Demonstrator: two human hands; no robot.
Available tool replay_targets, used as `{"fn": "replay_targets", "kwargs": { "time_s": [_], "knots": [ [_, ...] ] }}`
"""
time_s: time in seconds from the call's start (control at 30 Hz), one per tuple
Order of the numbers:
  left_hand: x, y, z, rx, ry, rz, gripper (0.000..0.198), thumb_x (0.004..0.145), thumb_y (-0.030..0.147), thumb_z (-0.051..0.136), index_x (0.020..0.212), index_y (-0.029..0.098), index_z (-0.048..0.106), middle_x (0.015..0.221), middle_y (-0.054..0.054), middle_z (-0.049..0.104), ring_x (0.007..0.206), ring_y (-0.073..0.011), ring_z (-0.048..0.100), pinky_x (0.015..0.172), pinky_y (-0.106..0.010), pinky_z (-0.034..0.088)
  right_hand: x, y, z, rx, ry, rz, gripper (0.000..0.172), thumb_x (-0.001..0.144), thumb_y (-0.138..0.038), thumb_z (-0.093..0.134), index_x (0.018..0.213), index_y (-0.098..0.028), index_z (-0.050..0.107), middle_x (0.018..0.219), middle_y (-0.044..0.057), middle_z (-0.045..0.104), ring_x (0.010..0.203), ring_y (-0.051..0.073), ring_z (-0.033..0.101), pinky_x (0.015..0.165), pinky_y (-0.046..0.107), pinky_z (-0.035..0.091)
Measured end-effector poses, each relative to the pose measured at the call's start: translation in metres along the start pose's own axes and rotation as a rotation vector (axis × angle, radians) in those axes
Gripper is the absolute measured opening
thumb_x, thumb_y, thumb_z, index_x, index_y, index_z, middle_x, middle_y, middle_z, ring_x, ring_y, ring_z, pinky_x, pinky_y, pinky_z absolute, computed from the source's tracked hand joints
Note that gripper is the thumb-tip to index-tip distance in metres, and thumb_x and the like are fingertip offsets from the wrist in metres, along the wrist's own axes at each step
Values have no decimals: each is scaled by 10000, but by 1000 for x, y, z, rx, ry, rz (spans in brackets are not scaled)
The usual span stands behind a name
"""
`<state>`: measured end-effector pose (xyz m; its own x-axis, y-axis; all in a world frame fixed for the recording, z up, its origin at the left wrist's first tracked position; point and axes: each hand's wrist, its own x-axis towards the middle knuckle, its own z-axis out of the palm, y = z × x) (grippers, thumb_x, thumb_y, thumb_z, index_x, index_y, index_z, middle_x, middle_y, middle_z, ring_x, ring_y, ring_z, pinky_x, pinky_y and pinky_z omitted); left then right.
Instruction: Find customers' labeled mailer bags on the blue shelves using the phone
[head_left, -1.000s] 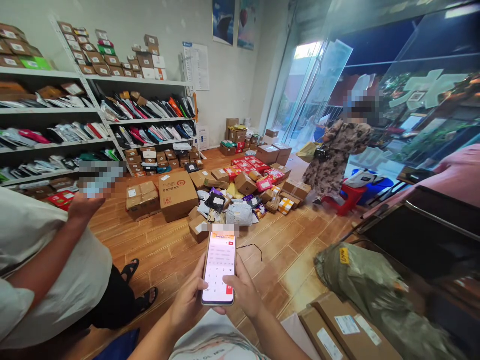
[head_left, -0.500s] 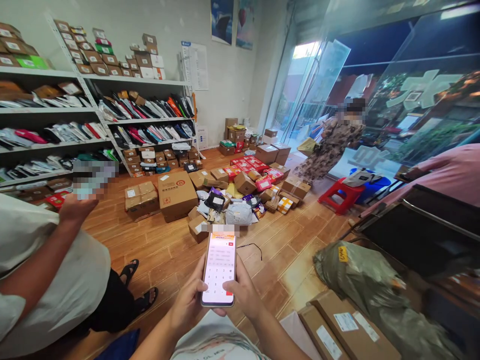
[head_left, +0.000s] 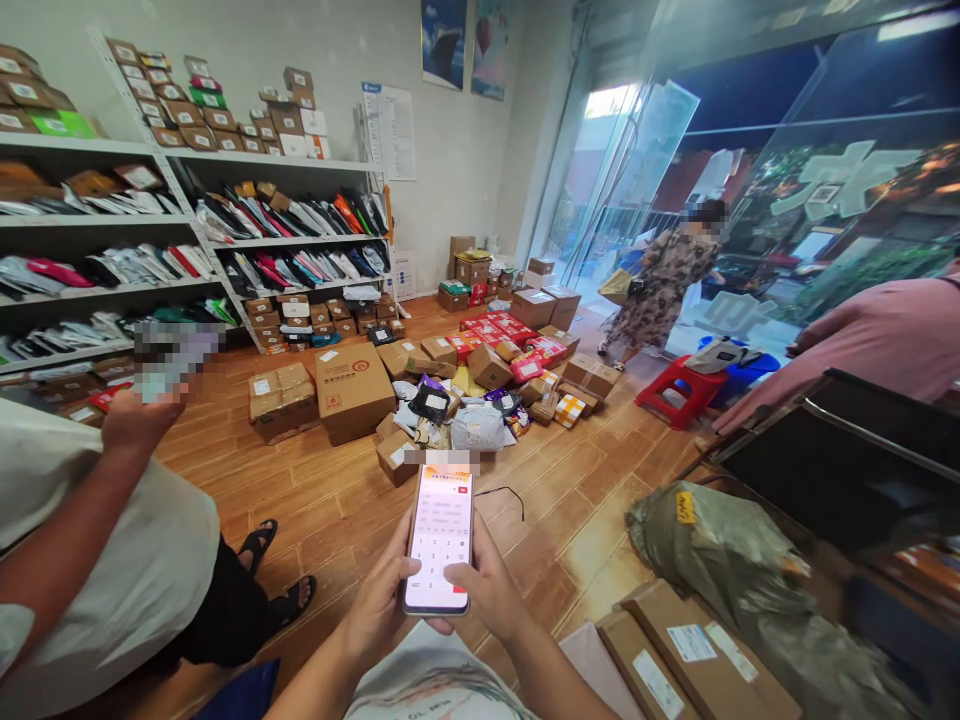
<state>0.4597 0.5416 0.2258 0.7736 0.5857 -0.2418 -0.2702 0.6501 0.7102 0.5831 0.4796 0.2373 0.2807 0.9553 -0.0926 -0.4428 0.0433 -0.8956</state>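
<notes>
A smartphone (head_left: 439, 535) is held upright between my two hands, low in the middle of the view. Its lit screen shows a number keypad under a text field and a blurred list. My left hand (head_left: 388, 580) wraps the phone's left edge, its thumb over the left column of keys. On the other edge, my right hand (head_left: 484, 585) grips the phone with its thumb over the lower right keys. The fingers behind the phone are mostly hidden. Beyond the phone, parcels lie heaped on the floor, among them a grey plastic mailer (head_left: 478, 428) and a large carton (head_left: 355, 390).
Metal shelves (head_left: 292, 240) full of parcels line the left wall. At left stands a person (head_left: 97, 540) holding a blurred object. Another person (head_left: 664, 280) is by the glass doors. To the right are a red stool (head_left: 682, 388), a folding chair (head_left: 862, 470), a sack (head_left: 720, 550) and cartons (head_left: 690, 650).
My left thumb has shifted slightly right and up over the keypad. The person by the doors has stepped along, and the person at left has lowered their hand a little.
</notes>
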Motion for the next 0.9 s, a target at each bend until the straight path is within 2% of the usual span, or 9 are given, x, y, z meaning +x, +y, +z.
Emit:
{"fn": "replay_targets", "kwargs": {
  "time_s": [0.13, 0.27, 0.33, 0.4, 0.5, 0.6, 0.7, 0.8, 0.9],
  "knots": [
    [0, 0, 3, 90, 90, -13, 917, 756, 277, 562, 1448, 322, -38, 1264, -149, 527, 673, -233, 633, 424, -320, 522, -1, -1, -1, 45, -21, 8, 447, 596, -196, 564, 1043, -206, 547, 980, 31, 687, 856, 208, 616, 717, 309, 481],
    [1, -4, -3, 21, 55, 11, 957, 720, 296, 555, 1442, 329, -73, 1350, -130, 455, 749, -251, 626, 447, -348, 539, 9, -1, 0, -13, 161, 14, 338, 654, -403, 635, 916, -191, 626, 886, 42, 693, 813, 215, 611, 705, 316, 478],
    [2, -9, -9, -7, 15, 26, 934, 705, 332, 539, 1448, 332, -27, 1382, -121, 418, 755, -264, 627, 463, -363, 541, 18, 1, -1, -48, 254, 1, 361, 659, -521, 635, 789, -184, 638, 764, 30, 671, 714, 193, 583, 637, 297, 458],
    [2, -12, -14, 23, 0, 31, 893, 711, 350, 531, 1451, 338, 32, 1409, -119, 381, 750, -267, 628, 469, -360, 535, 24, 2, -2, -74, 287, -3, 420, 650, -594, 628, 680, -175, 619, 642, 15, 622, 608, 168, 532, 571, 284, 422],
    [0, -13, -15, 87, -3, 45, 837, 729, 343, 517, 1450, 336, 92, 1432, -118, 344, 768, -268, 625, 489, -357, 533, 26, 1, -2, -113, 319, -26, 497, 646, -670, 591, 635, -173, 606, 619, 17, 598, 605, 169, 513, 581, 291, 417],
    [-1, -10, -10, 97, -3, 37, 855, 723, 333, 510, 1450, 343, 58, 1426, -114, 355, 755, -250, 618, 497, -356, 534, 19, 2, 0, -132, 318, -71, 519, 689, -708, 510, 742, -201, 611, 700, 20, 617, 690, 188, 538, 629, 297, 440],
    [-2, -8, -5, 52, 4, 37, 877, 700, 328, 513, 1450, 342, 58, 1434, -102, 348, 784, -252, 606, 469, -337, 528, 12, 8, 1, -201, 303, -174, 435, 794, -616, 462, 928, -221, 585, 835, 40, 643, 788, 203, 567, 660, 306, 459],
    [-2, -9, -4, 14, -2, 48, 843, 705, 329, 512, 1448, 335, 114, 1407, -101, 384, 754, -232, 601, 470, -332, 527, 9, 21, -6, -364, 286, -412, 407, 886, -457, 404, 1224, -233, 437, 1163, 83, 574, 1021, 214, 536, 832, 349, 451],
    [-2, -9, -6, 6, 16, 48, 845, 706, 346, 524, 1449, 329, 121, 1382, -107, 416, 730, -228, 604, 476, -346, 531, 7, 30, -17, -626, 239, -670, 486, 900, -384, 362, 1353, -227, 286, 1337, 118, 411, 1183, 255, 424, 948, 440, 386]
  ]
}}
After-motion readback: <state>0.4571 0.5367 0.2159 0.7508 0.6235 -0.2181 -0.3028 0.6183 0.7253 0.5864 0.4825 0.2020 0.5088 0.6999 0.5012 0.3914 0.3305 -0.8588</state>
